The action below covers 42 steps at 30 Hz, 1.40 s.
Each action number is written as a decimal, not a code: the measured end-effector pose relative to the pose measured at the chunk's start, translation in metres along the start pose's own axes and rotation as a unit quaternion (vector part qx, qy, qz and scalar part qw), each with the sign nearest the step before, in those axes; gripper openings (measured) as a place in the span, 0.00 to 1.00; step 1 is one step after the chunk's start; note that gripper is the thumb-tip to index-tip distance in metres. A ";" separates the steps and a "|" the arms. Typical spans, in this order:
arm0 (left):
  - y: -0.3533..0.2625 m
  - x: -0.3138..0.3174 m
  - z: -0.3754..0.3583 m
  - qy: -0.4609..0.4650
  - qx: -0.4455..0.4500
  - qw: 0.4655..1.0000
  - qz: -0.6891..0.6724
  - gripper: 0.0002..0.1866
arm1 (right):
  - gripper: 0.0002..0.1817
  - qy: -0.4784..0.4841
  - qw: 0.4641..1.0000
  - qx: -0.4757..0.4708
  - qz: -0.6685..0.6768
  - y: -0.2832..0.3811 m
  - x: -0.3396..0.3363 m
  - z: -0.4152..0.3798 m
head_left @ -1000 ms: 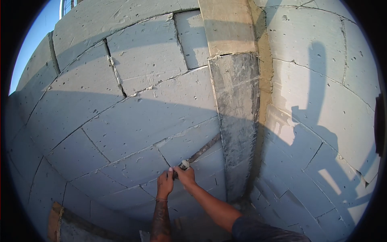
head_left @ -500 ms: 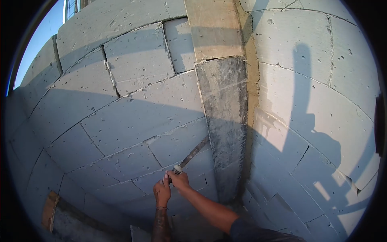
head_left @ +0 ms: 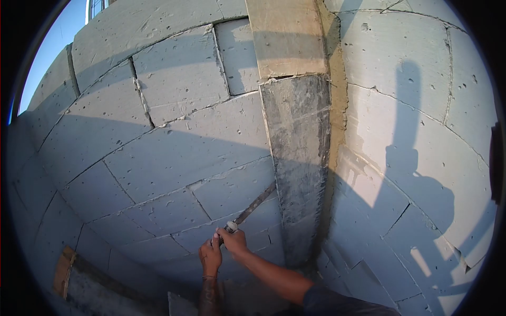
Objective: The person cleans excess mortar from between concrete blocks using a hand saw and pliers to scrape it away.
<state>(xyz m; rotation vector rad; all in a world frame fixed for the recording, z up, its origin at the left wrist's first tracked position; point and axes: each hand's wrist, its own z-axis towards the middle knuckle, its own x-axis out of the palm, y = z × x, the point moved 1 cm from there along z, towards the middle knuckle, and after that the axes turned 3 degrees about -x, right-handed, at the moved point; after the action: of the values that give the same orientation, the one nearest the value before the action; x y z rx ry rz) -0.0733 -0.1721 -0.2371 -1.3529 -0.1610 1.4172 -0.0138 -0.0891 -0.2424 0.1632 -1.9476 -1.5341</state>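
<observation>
The fingers (head_left: 222, 233) of the right hand (head_left: 235, 242) are closed around the grip of the metal bar (head_left: 255, 204), at the lower middle of the frame; those of the left hand (head_left: 210, 257) are at its near end, how tightly I cannot tell. Both arms reach forward, the right one slanting from the lower right. The bar seems stiff and rather heavy, best held by its thick grip. Its far tip appears to meet the dark board (head_left: 298, 142), beside the block wall (head_left: 200, 126).

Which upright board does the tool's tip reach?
The lower, dark-stained board, at its left edge; the tan board sits directly above, away from the tool.
</observation>
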 end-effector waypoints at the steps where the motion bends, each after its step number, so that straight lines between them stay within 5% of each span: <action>1: -0.001 0.003 0.025 0.029 0.018 0.999 -0.031 0.26 | 0.13 0.002 1.000 -0.023 0.016 0.008 0.007 0.016; 5: 0.018 0.012 0.043 0.017 0.065 0.997 -0.027 0.26 | 0.12 -0.035 0.998 -0.047 0.014 0.001 0.013 0.025; 10: 0.005 0.001 0.053 0.118 -0.016 0.993 -0.028 0.27 | 0.11 -0.039 0.998 -0.058 -0.004 -0.002 0.016 0.039; 18: -0.035 0.005 -0.050 0.043 -0.046 0.998 0.011 0.27 | 0.12 -0.003 0.997 0.019 -0.072 0.016 -0.034 -0.034; 29: -0.022 0.004 -0.020 0.015 -0.014 0.999 -0.046 0.25 | 0.11 0.003 0.998 -0.016 -0.055 0.013 -0.018 -0.015; 31: -0.033 -0.003 -0.041 0.089 -0.103 0.991 -0.008 0.22 | 0.11 0.038 0.999 0.012 -0.034 0.013 -0.030 -0.027; 35: -0.043 -0.003 -0.066 0.023 -0.077 0.997 0.000 0.23 | 0.13 0.054 0.997 0.040 -0.038 0.011 -0.039 -0.034; 38: -0.034 -0.007 -0.046 0.110 -0.077 0.990 -0.049 0.22 | 0.15 0.034 0.994 0.076 -0.076 0.016 -0.030 -0.027; 42: -0.015 0.001 -0.041 0.079 0.005 0.996 0.043 0.22 | 0.07 0.035 0.999 0.002 -0.025 -0.021 -0.032 -0.009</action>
<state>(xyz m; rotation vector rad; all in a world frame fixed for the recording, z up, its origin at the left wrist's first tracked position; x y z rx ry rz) -0.0324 -0.1882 -0.2406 -1.4724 0.0088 1.3720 0.0104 -0.0884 -0.2732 0.2648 -1.9046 -1.5371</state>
